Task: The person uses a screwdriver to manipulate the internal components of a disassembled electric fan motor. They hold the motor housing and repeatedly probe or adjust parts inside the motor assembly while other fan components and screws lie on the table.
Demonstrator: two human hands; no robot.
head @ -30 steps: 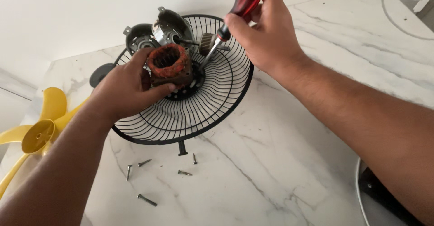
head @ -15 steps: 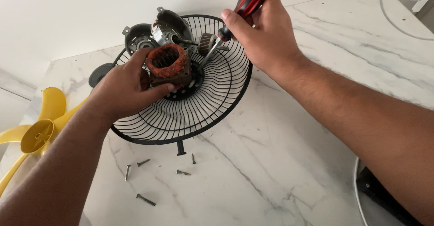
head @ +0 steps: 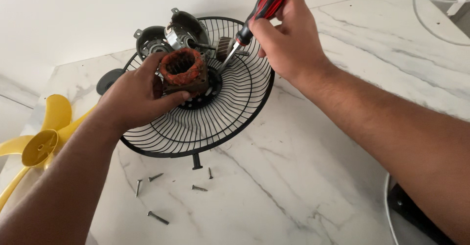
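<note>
The right hand [head: 289, 39], gripping the screwdriver [head: 262, 7], had risen slightly, tip leaving the far motor parts. The left hand [head: 132, 95] kept clasping the stator [head: 183, 71] over the fan grille [head: 215, 122], so disassembly seemed mid-way.

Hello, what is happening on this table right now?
A person is working on a taken-apart fan on a marble table. The left hand holds the copper-wound motor stator over the black wire fan guard. The right hand holds a red and black screwdriver, its tip pointing down toward the metal motor housing parts on the guard. Several loose screws lie in front, and the yellow fan blade lies to the left.
</note>
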